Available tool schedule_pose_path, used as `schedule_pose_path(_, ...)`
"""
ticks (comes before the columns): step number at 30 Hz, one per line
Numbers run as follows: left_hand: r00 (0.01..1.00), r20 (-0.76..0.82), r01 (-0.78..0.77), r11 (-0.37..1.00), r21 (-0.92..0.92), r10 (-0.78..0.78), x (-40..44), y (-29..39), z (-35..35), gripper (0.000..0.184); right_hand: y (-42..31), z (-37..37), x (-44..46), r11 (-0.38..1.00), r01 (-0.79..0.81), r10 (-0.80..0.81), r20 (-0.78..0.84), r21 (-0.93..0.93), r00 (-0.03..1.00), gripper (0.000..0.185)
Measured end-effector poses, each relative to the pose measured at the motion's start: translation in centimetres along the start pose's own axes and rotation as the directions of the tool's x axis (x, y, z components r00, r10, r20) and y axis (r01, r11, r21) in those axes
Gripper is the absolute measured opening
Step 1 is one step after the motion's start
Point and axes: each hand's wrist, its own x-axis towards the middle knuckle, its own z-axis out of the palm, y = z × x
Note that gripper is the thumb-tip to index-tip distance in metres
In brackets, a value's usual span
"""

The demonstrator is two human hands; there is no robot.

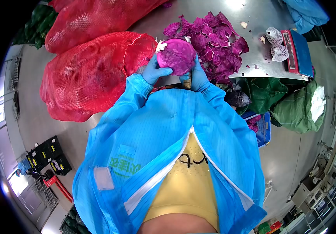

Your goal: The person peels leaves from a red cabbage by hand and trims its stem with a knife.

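Note:
A round purple cabbage (177, 57), with a pale cut part at its upper left, is held up at the table's near edge. My left hand (152, 71), in a blue glove, grips it from the left with the thumb across its lower side. My right hand (200, 76), also gloved, is closed around a wooden-handled tool (188, 82) at the cabbage's lower right; the tool's working end is hidden. Just beyond, a heap of loose purple cabbage leaves (218, 45) lies on the metal table (259, 52).
Large red mesh sacks (86, 74) lie to the left. At the table's right are white foam nets (279, 52) and a blue-and-red box (298, 52). Below stand green sacks (302, 107) and a blue crate (266, 130) with purple pieces. A blue sleeve (306, 13) shows at the top right.

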Motion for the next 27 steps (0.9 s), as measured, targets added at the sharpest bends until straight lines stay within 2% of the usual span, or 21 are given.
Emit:
schedule_pose_path(1, 1.000, -0.002, 0.004, 1.000, -0.002, -0.004, 0.0, -0.2, 0.1, 0.088, 0.0, 0.0, -0.2, 0.995, -0.032, 0.041, 0.093, -0.094, 0.995, 0.055)
schedule_pose_path(2, 1.000, -0.005, 0.004, 0.991, -0.132, -0.005, 0.1, -0.5, 0.3, 0.085, 0.2, 0.2, -0.2, 0.990, -0.039, 0.035, -0.035, -0.132, 0.999, 0.056)
schedule_pose_path(3, 1.000, -0.009, 0.002, 0.966, -0.259, -0.004, 0.2, -0.6, 0.3, 0.083, 0.5, 0.2, -0.3, 0.990, -0.042, 0.037, -0.037, -0.133, 0.999, 0.056)
schedule_pose_path(5, 1.000, 0.026, 0.000, 0.950, -0.313, 0.009, 0.4, -1.6, -0.2, 0.083, 0.9, 0.0, -0.2, 0.992, -0.034, 0.018, -0.127, -0.119, 0.992, 0.054)
schedule_pose_path(6, 0.997, -0.069, 0.006, 0.905, -0.426, -0.039, 0.3, -1.5, 0.5, 0.084, 1.0, -1.0, -0.3, 0.999, -0.015, 0.013, -0.060, -0.032, 0.998, 0.048)
schedule_pose_path(7, 0.983, -0.157, 0.000, 0.846, -0.533, -0.098, 0.2, -1.4, 0.8, 0.085, 1.1, -1.8, -0.2, 0.999, -0.020, 0.018, -0.059, -0.035, 0.998, 0.048)
schedule_pose_path(8, 0.989, -0.109, 0.008, 0.763, -0.646, -0.103, 0.4, -1.9, 0.1, 0.086, 1.1, -2.5, 0.0, 0.994, 0.000, -0.016, -0.140, -0.108, 0.990, 0.044)
schedule_pose_path(9, 0.988, -0.113, 0.004, 0.762, -0.647, -0.101, 0.5, -2.0, -0.3, 0.086, 0.8, -2.6, 0.1, 0.983, 0.015, -0.056, -0.219, -0.184, 0.974, 0.040)
schedule_pose_path(10, 0.990, -0.088, 0.019, 0.733, -0.679, -0.108, 0.4, -2.2, -0.7, 0.086, 0.7, -2.8, -0.3, 0.938, 0.068, -0.140, -0.193, -0.339, 0.971, 0.036)
schedule_pose_path(11, 0.991, -0.064, 0.036, 0.703, -0.711, -0.115, 0.3, -2.3, -1.1, 0.086, 0.8, -2.9, -0.7, 0.938, 0.062, -0.134, -0.194, -0.340, 0.972, 0.036)
schedule_pose_path(12, 0.991, -0.068, 0.033, 0.700, -0.713, -0.117, 0.1, -2.3, -1.4, 0.086, 0.7, -2.4, -1.2, 0.896, 0.098, -0.191, -0.176, -0.433, 0.966, 0.036)
schedule_pose_path(14, 0.975, -0.159, 0.024, 0.781, -0.624, -0.157, -0.1, -2.1, -1.8, 0.086, 0.7, -1.2, -2.0, 0.779, 0.139, -0.309, -0.181, -0.611, 0.934, 0.041)
schedule_pose_path(15, 0.974, -0.162, 0.021, 0.779, -0.627, -0.156, -0.1, -2.3, -1.9, 0.086, 0.6, -1.4, -2.0, 0.778, 0.135, -0.305, -0.181, -0.613, 0.935, 0.041)
schedule_pose_path(17, 0.936, -0.349, -0.051, 0.965, -0.256, -0.043, -0.2, -3.4, -2.2, 0.086, 0.5, -2.3, -1.9, 0.417, 0.235, -0.377, 0.068, -0.878, 0.924, 0.053)
schedule_pose_path(18, 0.936, -0.350, -0.050, 0.965, -0.258, -0.045, -0.3, -3.8, -2.3, 0.086, 0.4, -2.2, -1.6, 0.159, 0.197, -0.404, 0.118, -0.967, 0.907, 0.061)
schedule_pose_path(19, 0.925, -0.377, -0.062, 0.997, -0.036, 0.044, -0.4, -4.3, -2.4, 0.092, 0.5, -2.1, -1.5, 0.160, 0.192, -0.404, 0.113, -0.968, 0.908, 0.061)
schedule_pose_path(21, 0.902, -0.366, -0.069, 0.913, 0.402, 0.229, -0.4, -4.8, -2.4, 0.104, 0.7, -1.5, -1.2, -0.262, 0.179, -0.496, 0.292, -0.948, 0.818, 0.063)
schedule_pose_path(23, 0.890, -0.375, -0.072, 0.893, 0.444, 0.258, -0.4, -5.1, -1.9, 0.111, 0.8, -1.0, -0.5, -0.219, 0.165, -0.480, 0.253, -0.962, 0.840, 0.063)
schedule_pose_path(25, 0.872, -0.323, -0.034, 0.704, 0.709, 0.368, -0.4, -4.9, -1.4, 0.114, 0.8, -0.5, 0.3, -0.180, 0.162, -0.418, 0.225, -0.970, 0.880, 0.060)
schedule_pose_path(26, 0.881, -0.306, -0.006, 0.655, 0.756, 0.361, -0.3, -5.4, -1.7, 0.116, 1.0, -0.3, 0.3, -0.038, 0.169, -0.386, 0.171, -0.985, 0.907, 0.057)
schedule_pose_path(27, 0.882, -0.307, -0.003, 0.657, 0.754, 0.357, -0.3, -5.6, -1.9, 0.116, 1.0, -0.5, 0.4, -0.035, 0.166, -0.385, 0.166, -0.986, 0.908, 0.057)
